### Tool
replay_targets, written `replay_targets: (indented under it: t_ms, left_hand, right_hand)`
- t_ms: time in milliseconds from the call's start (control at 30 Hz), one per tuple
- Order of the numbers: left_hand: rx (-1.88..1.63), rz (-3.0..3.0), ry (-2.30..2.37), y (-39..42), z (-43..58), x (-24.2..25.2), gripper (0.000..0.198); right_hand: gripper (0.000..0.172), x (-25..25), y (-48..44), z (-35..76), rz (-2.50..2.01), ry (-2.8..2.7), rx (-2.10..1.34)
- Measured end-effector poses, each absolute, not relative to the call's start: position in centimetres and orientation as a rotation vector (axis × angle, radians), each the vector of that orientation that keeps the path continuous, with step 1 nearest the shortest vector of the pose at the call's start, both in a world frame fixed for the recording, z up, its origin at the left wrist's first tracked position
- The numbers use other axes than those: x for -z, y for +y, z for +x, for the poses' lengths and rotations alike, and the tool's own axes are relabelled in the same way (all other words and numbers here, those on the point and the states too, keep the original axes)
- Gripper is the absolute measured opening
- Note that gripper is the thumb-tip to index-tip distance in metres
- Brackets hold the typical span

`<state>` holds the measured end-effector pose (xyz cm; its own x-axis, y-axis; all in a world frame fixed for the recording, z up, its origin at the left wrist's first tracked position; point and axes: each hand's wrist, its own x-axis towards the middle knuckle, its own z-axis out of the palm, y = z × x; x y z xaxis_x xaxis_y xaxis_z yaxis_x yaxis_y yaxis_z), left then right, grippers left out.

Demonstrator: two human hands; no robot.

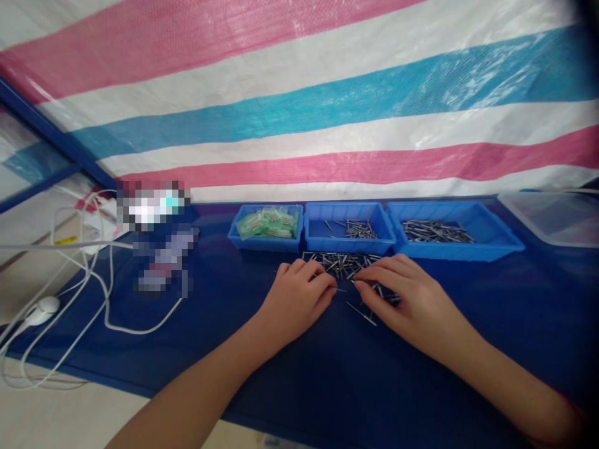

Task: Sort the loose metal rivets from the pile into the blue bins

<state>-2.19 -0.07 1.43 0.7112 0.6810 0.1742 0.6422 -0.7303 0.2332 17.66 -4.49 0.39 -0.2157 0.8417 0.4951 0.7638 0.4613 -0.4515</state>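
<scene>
Clock centred on the rivet pile (349, 264), 12 pointing away from the person. Left hand (299, 287) at 8: thumb and index pressed together, other fingers curled, looks to be pinching one rivet (342, 290), thin end poking out toward 4. Right hand (405, 293) at 4: thumb and index tips nearly meeting at the pile's near edge, remaining fingers bunched over it; can't tell if anything's between the tips. More rivets (381, 290) partly under that hand, one stray (362, 313) at 5, lying aslant on the bench (299, 380), apart from the heap. Handling tip: pieces are slim and crossed every which way, so I'd take them from the pile's edge, pinch near the thick end, lift straight up; dragging would likely snag neighbours. Light fingertip grip should do; a loose one might roll. Better to raise the right palm a bit so the pieces beneath are visible, and to pull the stray in before a wrist sweeps it. Middle tray (330, 245) at 12, just past the pile, rivets mostly toward its right side. Right tray (449, 251) at 2, more rivets. Left tray (264, 243) at 10, green bags (269, 222) inside. Further out: clear lid (552, 215) toward 3, white cables (110, 305) at 9, striped tarp (299, 118) behind it all at 12.
</scene>
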Motion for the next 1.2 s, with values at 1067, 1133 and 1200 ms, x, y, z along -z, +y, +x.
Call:
replay_targets:
  t_ms: [1067, 1133, 1200]
  left_hand:
    - [-0.874, 2.354, 0.954, -0.85, -1.65, -0.87, 0.012]
    - [-0.922, 2.341, 0.944, -0.79, -1.74, -1.02, 0.014]
    - [-0.942, 2.331, 0.941, -0.78, -1.78, -1.15, 0.016]
  right_hand:
    - [0.007, -0.73, -4.98, 17.0, -1.16, -1.784, -0.404]
    - [0.008, -0.63, -4.85, 17.11, -1.186, -1.791, -0.39]
    - [0.009, -0.53, -4.75, 17.18, -1.203, -1.843, -0.383]
